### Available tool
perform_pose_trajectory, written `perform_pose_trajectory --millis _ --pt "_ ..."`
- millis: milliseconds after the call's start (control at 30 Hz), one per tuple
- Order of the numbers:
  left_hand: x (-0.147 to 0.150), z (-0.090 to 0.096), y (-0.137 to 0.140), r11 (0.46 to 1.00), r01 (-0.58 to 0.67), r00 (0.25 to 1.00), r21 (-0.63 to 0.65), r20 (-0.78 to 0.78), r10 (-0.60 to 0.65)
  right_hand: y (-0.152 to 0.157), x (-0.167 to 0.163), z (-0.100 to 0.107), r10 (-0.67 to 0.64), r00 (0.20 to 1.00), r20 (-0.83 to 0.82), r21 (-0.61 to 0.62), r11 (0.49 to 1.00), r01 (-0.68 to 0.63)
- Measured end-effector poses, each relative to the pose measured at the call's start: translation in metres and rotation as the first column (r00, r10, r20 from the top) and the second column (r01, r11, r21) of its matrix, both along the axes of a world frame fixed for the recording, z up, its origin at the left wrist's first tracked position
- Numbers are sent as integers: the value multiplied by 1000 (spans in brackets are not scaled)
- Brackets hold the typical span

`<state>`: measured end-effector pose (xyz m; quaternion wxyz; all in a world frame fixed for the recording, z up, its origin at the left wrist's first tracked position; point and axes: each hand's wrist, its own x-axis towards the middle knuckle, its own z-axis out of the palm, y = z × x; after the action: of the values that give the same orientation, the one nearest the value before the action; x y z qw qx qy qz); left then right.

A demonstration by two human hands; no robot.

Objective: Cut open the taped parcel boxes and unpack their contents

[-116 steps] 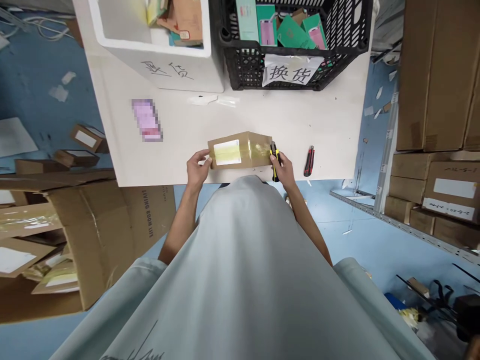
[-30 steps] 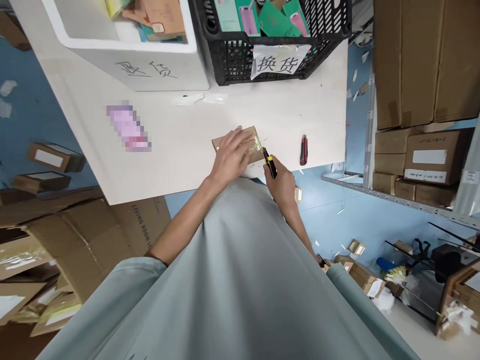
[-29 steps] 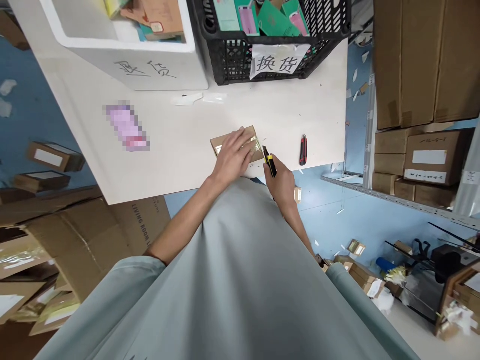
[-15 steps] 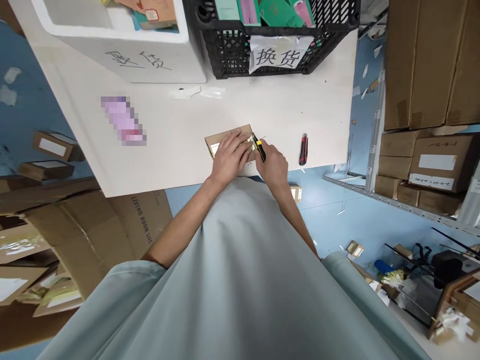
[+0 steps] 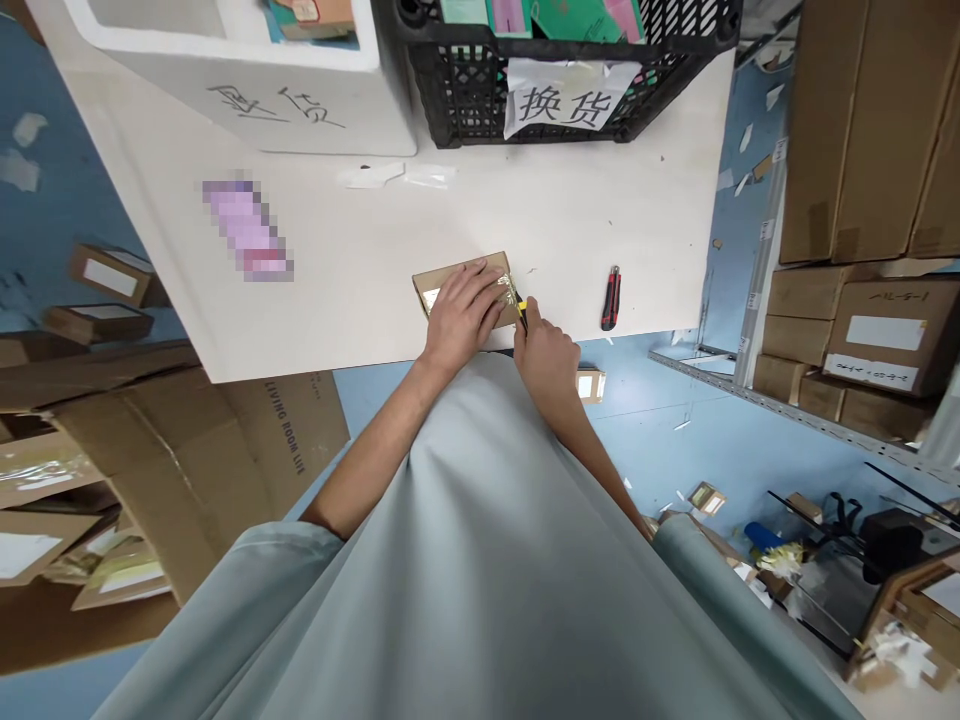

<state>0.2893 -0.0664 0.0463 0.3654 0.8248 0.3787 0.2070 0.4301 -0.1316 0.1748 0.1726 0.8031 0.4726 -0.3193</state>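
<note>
A small cardboard box (image 5: pixel 491 265) with a white label and shiny tape lies near the table's front edge. My left hand (image 5: pixel 463 310) rests flat over its top, fingers stretched out and pressing on it. At the box's right end, my right hand (image 5: pixel 547 355) is wrapped round a yellow and black utility knife (image 5: pixel 523 312). The knife's tip is at the taped end of the box; its blade is too small to make out. A second utility knife, red and black (image 5: pixel 611 298), lies on the table to the right.
On the white table (image 5: pixel 337 270) stand a white foam box (image 5: pixel 322 110) and a black plastic crate (image 5: pixel 457 95) holding green and pink packages. A pixelated purple item (image 5: pixel 251 230) lies left. Large cartons (image 5: pixel 247 430) stand left of the table; a shelf of boxes (image 5: pixel 877 330) stands right.
My right hand has drawn the yellow and black knife slightly down along the box's right end. The left hand stays on the box. The whole view has shifted a little.
</note>
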Motion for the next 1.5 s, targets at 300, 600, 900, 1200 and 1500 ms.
perform_pose_trajectory --millis 300,600,900,1200,1500 --pt "-3 -2 -7 999 -5 1000 38 -19 6 -24 -1 10 1 1000 -20 -98 995 -3" --pt "-22 -3 -3 997 9 1000 76 -1 -9 -58 24 -5 -40 989 -144 116 992 57" --pt "-100 -7 -22 952 -257 966 165 7 260 -15 90 -159 -159 986 -49 271 948 166" --pt "-134 4 -60 810 -576 813 112 -21 582 12 101 -216 -144 988 -64 389 908 157" --pt "-147 16 -57 739 -673 739 -26 11 673 24 19 -171 -157 643 -750 250 833 494"
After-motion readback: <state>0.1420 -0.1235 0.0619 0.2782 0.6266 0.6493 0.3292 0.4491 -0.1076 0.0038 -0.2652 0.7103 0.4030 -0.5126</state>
